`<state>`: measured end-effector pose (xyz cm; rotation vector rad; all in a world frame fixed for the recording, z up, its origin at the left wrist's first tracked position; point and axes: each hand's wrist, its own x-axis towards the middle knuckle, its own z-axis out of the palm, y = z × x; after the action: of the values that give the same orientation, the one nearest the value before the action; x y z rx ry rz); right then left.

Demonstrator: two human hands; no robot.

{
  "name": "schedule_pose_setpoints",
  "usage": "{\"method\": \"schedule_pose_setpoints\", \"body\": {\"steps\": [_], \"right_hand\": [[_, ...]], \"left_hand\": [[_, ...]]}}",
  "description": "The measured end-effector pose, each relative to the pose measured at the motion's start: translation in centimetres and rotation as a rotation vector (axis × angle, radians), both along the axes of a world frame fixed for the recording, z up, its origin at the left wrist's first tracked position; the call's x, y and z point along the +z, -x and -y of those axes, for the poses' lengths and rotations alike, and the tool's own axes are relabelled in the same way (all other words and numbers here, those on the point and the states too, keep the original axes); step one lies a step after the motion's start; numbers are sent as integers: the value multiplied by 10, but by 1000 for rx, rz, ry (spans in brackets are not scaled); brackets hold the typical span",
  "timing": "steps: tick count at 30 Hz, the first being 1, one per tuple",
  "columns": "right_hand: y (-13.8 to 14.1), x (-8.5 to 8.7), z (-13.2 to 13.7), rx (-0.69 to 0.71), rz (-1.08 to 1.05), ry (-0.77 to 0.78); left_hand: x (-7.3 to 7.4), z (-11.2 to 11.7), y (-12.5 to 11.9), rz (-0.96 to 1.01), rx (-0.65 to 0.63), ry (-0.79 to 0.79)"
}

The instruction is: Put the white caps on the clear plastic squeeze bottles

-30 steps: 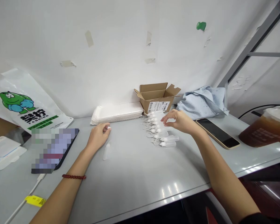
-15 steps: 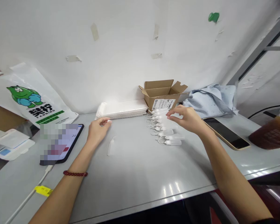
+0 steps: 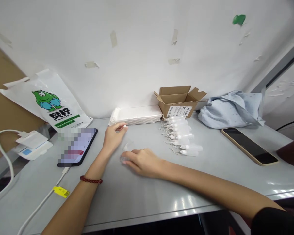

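On the left of the desk's middle, my left hand (image 3: 114, 135) is pinched closed, with a small white piece (image 3: 125, 126) showing at its fingertips; it is too small to name. My right hand (image 3: 144, 162) reaches across and closes its thumb and fingers on a small clear plastic bottle (image 3: 123, 158) lying on the desk. The hand covers part of that bottle. To the right, several small translucent bottles (image 3: 189, 148) with white necks and thin, string-like ends lie side by side in a column, touched by neither hand.
Behind the bottles stands an open cardboard box (image 3: 178, 111), beside a stack of flat white packs (image 3: 137, 117). A dark-screened phone (image 3: 250, 146) and a pale blue cloth bundle (image 3: 230, 111) are at right. At left are a plugged-in phone (image 3: 79, 147) and a white printed bag (image 3: 56, 101).
My right hand has left the row of bottles, moved left and closed on the lone clear bottle. My left hand keeps its pinch. The head view has shifted slightly left.
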<state>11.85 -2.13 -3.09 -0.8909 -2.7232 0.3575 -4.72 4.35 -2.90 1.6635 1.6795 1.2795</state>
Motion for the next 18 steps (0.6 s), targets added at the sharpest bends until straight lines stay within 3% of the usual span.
{"method": "schedule_pose_setpoints", "body": {"steps": [8,13,18], "right_hand": [[7,-2,-7,-73,172,-99],[-18,-3,-8,-133,225,-120],[-52,-11,-11,-144,50,-148]], "left_hand": [[3,2,-2,-11,1,-18],[9,8,-6,-4,-20,19],[12,12,-10,-16,-70,46]]}}
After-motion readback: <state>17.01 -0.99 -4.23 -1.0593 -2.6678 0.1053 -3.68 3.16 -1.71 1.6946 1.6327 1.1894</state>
